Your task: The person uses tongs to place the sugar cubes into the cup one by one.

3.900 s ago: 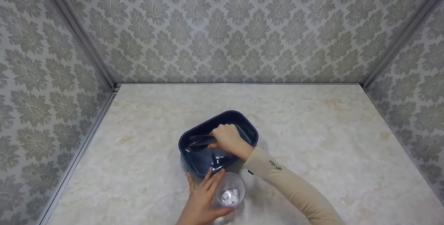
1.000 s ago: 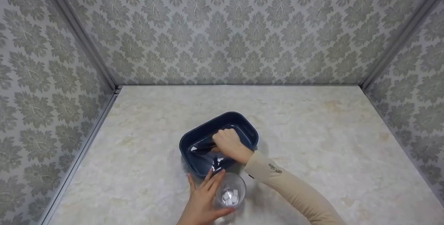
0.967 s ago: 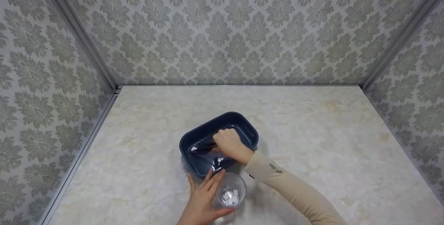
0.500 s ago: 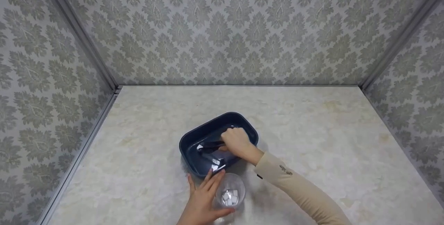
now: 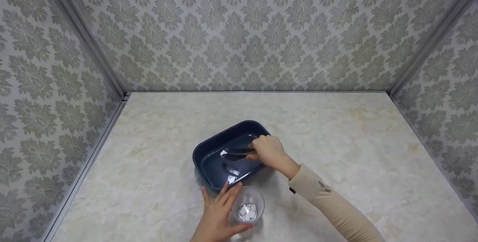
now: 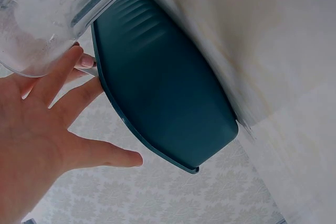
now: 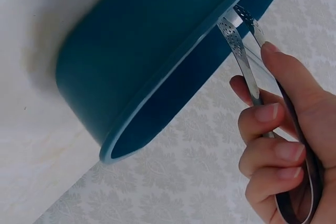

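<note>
My right hand grips metal tongs, fingers curled round both arms, over the near right part of a dark blue basin. Between the perforated tong tips sits a small white cube. In the head view the cube shows as a white spot inside the basin's outline. My left hand has its fingers spread, some reaching the basin's near rim, with the thumb stretched along the near side of a clear plastic cup. Several white cubes lie in the cup's bottom.
A bright white patch shows inside the basin close to my left fingertips. The basin stands at an angle on a marbled tabletop. Patterned wall panels rise behind and on both sides.
My right hand and the tongs have moved right across the basin, and the white cube at the tips has moved along with them. The left hand, cup and basin stay put.
</note>
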{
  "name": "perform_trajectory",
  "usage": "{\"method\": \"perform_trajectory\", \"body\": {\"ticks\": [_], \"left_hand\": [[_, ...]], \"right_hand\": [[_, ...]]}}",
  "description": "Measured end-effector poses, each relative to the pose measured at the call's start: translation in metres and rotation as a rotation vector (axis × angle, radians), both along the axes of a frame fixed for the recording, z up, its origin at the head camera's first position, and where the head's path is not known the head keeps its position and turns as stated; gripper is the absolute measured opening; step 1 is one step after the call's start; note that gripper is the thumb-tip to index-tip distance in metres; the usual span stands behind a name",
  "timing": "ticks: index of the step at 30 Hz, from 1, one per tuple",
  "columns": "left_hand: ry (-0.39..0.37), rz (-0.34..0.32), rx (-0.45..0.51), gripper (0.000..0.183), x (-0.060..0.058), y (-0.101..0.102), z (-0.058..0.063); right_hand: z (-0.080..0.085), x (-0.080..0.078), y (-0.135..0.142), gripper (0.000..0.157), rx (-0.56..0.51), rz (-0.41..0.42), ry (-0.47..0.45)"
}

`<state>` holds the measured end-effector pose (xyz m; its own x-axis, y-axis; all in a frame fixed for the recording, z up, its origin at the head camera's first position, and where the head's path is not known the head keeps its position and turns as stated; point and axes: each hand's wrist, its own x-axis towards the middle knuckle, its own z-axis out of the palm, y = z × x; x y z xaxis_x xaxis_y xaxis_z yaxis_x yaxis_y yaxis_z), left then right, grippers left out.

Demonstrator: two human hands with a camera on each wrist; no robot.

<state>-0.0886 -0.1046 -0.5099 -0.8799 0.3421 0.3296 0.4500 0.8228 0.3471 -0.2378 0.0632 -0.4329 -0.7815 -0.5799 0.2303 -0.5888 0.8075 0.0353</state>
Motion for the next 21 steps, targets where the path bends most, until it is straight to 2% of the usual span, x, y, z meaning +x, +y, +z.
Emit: {"method": "perform_trajectory", "body": {"ticks": [7,12,21], "left_hand": [[0.005,-0.017,0.061,0.097,0.0,0.0,-0.001],[0.014,-0.017,0.056,0.097,0.001,0.0,-0.001],[-0.001,-0.011,0.051,0.096,0.001,0.001,0.0]], "right_hand": [[0.005,0.004,0.013,0.027,-0.061,-0.011,-0.034],[0.007,0.008,0.02,0.03,-0.073,-0.033,-0.031],[0.007,0.013,0.029,0.031,-0.096,-0.059,-0.077]]}}
